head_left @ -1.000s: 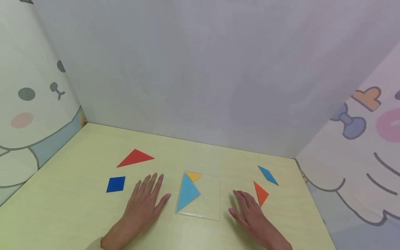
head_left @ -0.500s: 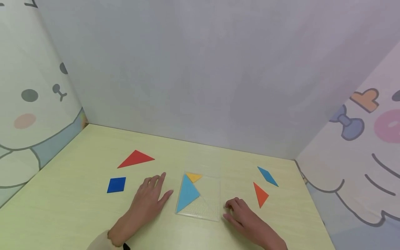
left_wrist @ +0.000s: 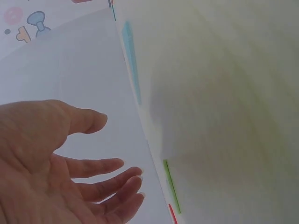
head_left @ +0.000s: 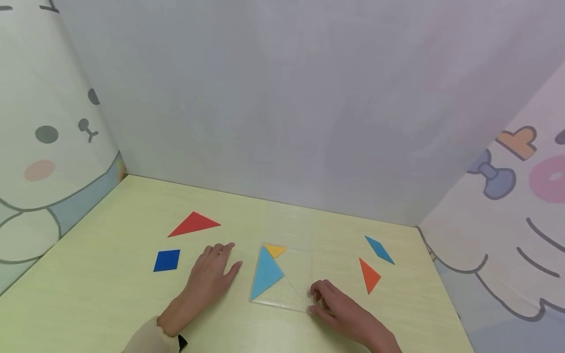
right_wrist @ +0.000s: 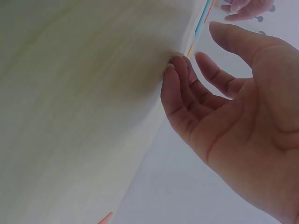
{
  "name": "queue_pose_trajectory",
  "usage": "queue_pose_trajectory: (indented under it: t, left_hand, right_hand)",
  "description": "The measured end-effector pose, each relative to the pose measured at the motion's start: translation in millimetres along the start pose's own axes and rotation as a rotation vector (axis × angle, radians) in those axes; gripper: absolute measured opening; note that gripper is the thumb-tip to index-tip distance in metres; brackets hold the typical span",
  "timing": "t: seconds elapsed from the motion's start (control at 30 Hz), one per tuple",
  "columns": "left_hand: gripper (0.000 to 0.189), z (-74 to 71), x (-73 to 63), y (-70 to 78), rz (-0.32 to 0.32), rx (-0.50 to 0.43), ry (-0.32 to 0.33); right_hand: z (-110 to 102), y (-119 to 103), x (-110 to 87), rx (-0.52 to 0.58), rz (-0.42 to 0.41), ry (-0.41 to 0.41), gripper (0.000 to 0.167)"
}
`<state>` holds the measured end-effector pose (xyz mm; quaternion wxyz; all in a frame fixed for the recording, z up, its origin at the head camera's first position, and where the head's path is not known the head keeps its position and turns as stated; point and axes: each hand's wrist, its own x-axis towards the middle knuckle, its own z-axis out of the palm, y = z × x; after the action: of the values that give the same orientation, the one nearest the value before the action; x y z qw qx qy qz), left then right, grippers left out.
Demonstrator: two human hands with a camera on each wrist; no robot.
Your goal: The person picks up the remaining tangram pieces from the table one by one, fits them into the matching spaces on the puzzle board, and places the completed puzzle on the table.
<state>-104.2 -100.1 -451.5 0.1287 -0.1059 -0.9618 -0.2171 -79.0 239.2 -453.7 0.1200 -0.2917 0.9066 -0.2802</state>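
A square transparent tray [head_left: 297,267] lies on the table, holding a light-blue triangle [head_left: 266,276] along its left side and a small yellow triangle [head_left: 275,250] at the top. My left hand [head_left: 205,279] rests left of the tray with fingers and thumb spread apart; in the left wrist view nothing lies in its palm [left_wrist: 32,186]. At the tray's lower right edge is my right hand [head_left: 342,309], fingers loosely curled, thumb apart. The right wrist view shows no piece in the hand [right_wrist: 247,112]; whether its fingertips touch the tray I cannot tell.
On the left lie a red triangle [head_left: 194,225] and a dark-blue square [head_left: 166,260]. An orange triangle [head_left: 369,276] and a blue parallelogram [head_left: 379,250] lie on the right. A pale wall [head_left: 273,98] closes the table's back, with cartoon-printed panels at both sides.
My right hand has moved left to the tray's edge, its fingers curling more. My left hand has shifted slightly right and its fingers have bent a little. The pieces have stayed put.
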Motion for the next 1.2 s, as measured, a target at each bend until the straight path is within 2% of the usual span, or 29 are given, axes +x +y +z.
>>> queue_pose_trajectory:
  t: [0.23,0.5,0.93,1.2]
  left_hand:
    - [0.039,2.0,7.3,-3.4,-0.017,0.01,0.006]
    - [0.03,3.4,17.3,-11.0,-0.042,0.02,-0.01]
    - [0.029,2.8,35.5,-20.7,-0.053,0.03,0.006]
    - [0.029,0.0,43.7,-25.8,-0.06,0.058,-0.001]
  right_hand:
    - [1,-2,3.8,-0.003,0.028,-0.037,0.018]
    - [2,-1,4.4,-0.003,0.017,-0.03,0.014]
    - [1,-2,6.0,0.02,0.054,-0.029,0.013]
    - [1,-2,6.6,0.018,0.041,-0.029,0.013]
